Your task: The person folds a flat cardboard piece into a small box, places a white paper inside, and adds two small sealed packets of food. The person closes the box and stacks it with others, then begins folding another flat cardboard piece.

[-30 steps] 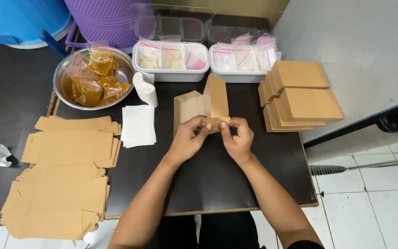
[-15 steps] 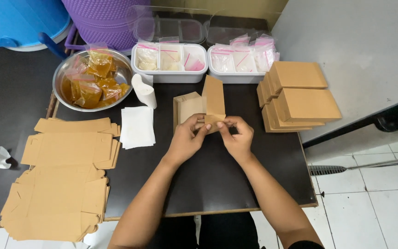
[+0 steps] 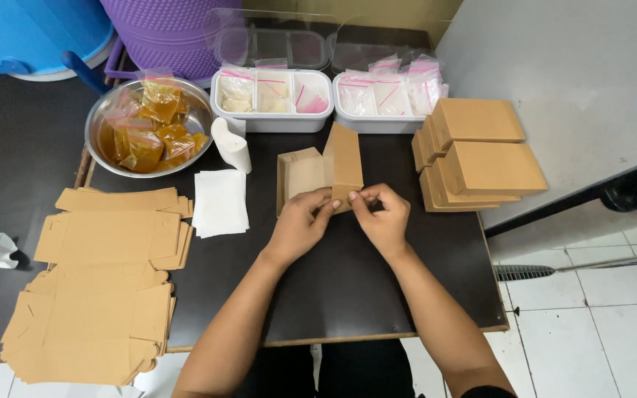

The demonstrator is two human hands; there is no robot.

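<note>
- The left hand (image 3: 298, 225) and the right hand (image 3: 381, 217) both pinch the near edge of a half-folded brown cardboard box (image 3: 322, 173), which stands at the middle of the dark table (image 3: 348, 287) with 1 flap upright.
- Left of it lie a white paper sheet stack (image 3: 220, 201) and a white roll (image 3: 231, 145).
- Flat brown box blanks (image 3: 105, 280) are piled at the table's left edge.
- A metal bowl (image 3: 189, 118) holds amber sachets.
- 2 white trays (image 3: 274, 121) of small clear bags sit behind.
- Finished closed boxes (image 3: 481, 158) are stacked to the right.
</note>
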